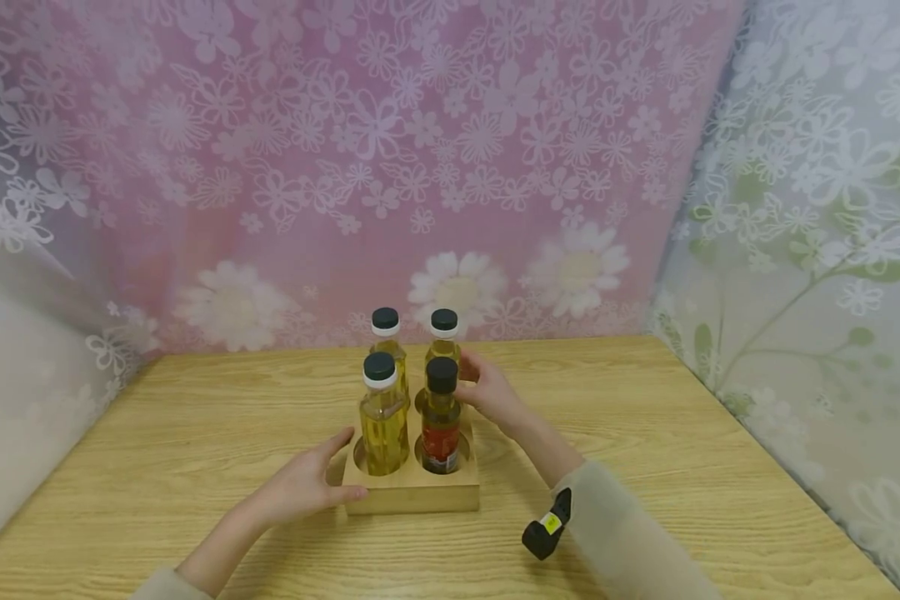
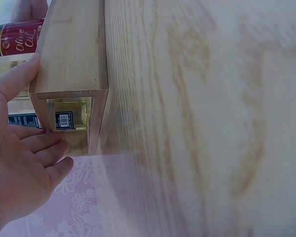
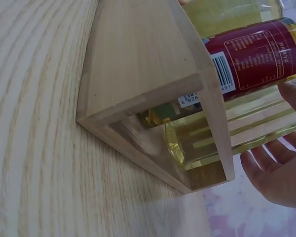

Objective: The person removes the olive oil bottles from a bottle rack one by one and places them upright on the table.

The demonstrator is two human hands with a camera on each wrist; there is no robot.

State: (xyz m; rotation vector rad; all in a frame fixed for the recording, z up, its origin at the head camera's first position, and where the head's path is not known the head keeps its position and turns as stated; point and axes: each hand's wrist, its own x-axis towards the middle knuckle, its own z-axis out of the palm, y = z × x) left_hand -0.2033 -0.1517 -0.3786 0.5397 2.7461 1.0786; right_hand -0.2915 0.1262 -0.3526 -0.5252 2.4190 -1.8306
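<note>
The person's right hand (image 1: 495,400) is curled round a clear bottle of yellow oil with a dark cap and white collar (image 1: 442,350), thumb on one side and fingers on the other; how firmly it presses, I cannot tell. This bottle stands in the back right place of a pale wooden box-shaped rack with round holes in its top (image 1: 412,500). The left hand (image 1: 303,483) has its thumb and fingers well apart: the thumb touches the rack's front, the other fingers are at its left side. Just before the held bottle stands a dark-capped bottle with a red "Olive Oil" label (image 1: 441,442). On the left side of the rack are two more yellow oil bottles, one in front (image 1: 385,429) and one behind (image 1: 390,346). The rack sits on a yellowish wood-grain desk (image 1: 615,417). Further back hangs a pink cloth with white flowers (image 1: 420,167).
</note>
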